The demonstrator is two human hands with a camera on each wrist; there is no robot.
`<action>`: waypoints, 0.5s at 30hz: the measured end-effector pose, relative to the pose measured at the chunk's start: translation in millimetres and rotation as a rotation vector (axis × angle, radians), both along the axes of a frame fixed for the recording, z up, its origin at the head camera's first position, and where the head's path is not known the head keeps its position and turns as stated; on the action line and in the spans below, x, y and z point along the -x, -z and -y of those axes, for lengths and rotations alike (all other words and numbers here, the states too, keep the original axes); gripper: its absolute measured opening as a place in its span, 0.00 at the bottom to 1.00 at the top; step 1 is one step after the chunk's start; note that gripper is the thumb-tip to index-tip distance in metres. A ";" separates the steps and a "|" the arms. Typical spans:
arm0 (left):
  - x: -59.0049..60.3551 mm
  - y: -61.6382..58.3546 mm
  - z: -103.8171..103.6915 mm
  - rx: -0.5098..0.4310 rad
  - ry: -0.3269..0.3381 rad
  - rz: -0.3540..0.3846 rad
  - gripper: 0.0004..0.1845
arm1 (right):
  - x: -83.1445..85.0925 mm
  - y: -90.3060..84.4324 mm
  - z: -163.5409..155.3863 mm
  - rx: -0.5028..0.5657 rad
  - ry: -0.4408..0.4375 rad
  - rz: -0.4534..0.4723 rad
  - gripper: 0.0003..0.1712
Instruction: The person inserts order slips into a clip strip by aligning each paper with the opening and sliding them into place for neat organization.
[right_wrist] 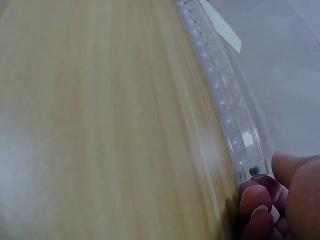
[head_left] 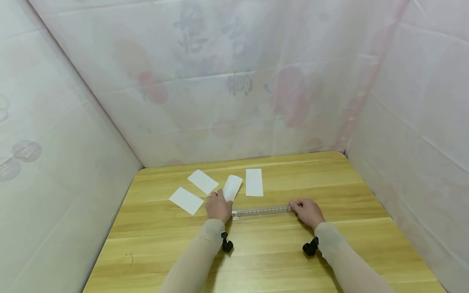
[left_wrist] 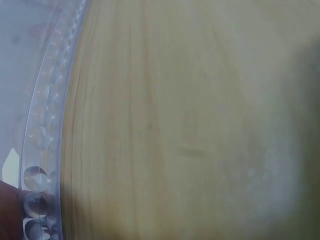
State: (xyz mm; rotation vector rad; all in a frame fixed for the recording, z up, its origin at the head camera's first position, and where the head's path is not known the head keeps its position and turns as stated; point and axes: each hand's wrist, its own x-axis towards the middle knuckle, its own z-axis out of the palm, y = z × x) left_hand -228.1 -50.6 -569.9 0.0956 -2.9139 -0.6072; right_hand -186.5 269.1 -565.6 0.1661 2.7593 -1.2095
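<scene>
The long, clear plastic tube filled with round, transparent balls (head_left: 261, 211) lies crosswise between the two hands, its length exposed from one grip to the other. Judging by this moment, the handling is under way rather than finished: the tube is in hand at both ends, with balls (left_wrist: 36, 179) lined up inside it, and neither end is released. What remains beyond letting go, the pictures do not show. At its right end, the right hand (head_left: 307, 212) pinches the tip between thumb and curled fingers, beside a small dark spot (right_wrist: 254, 171) whose nature I cannot tell. At its left end, the left hand (head_left: 218, 206) covers the tip and appears to grip it, fingers bent; the exact contact is hidden. Just beyond that hand is a curled white paper sheet (head_left: 232, 186); whether the fingers touch it is unclear. Three flat white paper rectangles lie apart from the tube, unheld: one to the left of the left hand, one farther back, one on the far side of the tube. All rest on the yellow wood-grain table (head_left: 278, 260). Pale patterned fabric walls (head_left: 220, 101) stand behind and at both sides.
</scene>
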 end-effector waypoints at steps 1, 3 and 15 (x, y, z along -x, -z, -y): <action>0.5 0.2 -0.5 -0.005 0.005 -0.011 0.30 | -0.6 0.5 -1.2 0.015 0.012 -0.010 0.25; 1.7 0.7 -1.6 -0.012 0.014 -0.034 0.32 | -1.8 0.9 -3.9 0.025 0.022 -0.050 0.24; 7.9 1.8 3.0 -0.171 0.010 -0.105 0.39 | 10.7 -22.2 8.7 -0.277 -0.293 -0.326 0.18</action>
